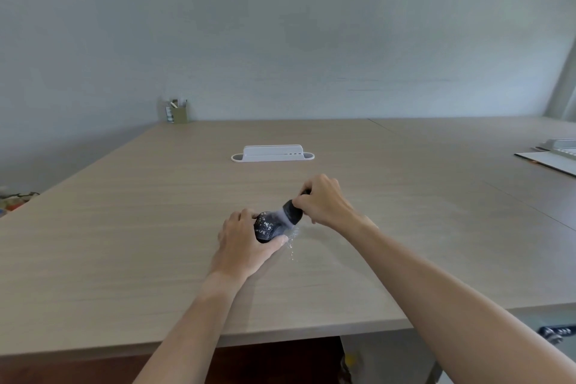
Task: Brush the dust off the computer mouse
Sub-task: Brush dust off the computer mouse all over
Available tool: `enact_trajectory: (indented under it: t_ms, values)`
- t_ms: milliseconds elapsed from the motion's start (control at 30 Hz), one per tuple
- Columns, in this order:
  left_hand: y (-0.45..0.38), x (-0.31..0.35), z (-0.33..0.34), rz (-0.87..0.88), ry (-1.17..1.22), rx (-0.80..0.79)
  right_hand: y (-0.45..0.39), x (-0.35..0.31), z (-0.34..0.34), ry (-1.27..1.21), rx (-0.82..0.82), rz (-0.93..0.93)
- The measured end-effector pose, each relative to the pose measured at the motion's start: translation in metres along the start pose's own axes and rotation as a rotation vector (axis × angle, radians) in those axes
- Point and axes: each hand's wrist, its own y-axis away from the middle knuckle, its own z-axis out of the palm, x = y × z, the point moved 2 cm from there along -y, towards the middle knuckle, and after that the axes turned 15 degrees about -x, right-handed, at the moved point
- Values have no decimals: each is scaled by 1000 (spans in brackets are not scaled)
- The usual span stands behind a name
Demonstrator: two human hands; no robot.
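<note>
A black computer mouse [266,227] speckled with white dust rests on the wooden table [156,227]. My left hand [244,243] grips it from the left and near side. My right hand [324,201] holds a black brush [291,212] by its handle, and the pale bristles press on the mouse's right end. White dust specks [292,245] lie scattered on the table just right of the mouse.
A white tray-like stand [272,154] sits farther back at the table's middle. A small pen holder [177,111] stands at the far left corner by the wall. Papers and a white object [551,154] lie at the right edge.
</note>
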Motion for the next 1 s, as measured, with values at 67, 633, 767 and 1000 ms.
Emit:
enact_trajectory:
  t_ms: [67,633,767,1000]
  values:
    - [0,0,0,2,2,-3,-1,1,-1,2,49,10]
    - [0,-1,2,40,-40,-23,7,-18,8,13,-52,-30]
    - [1,1,1,31,-70,-36,2,-11,5,47,25,-4]
    - [5,4,0,31,-67,-81,13,-14,1,49,-44,-13]
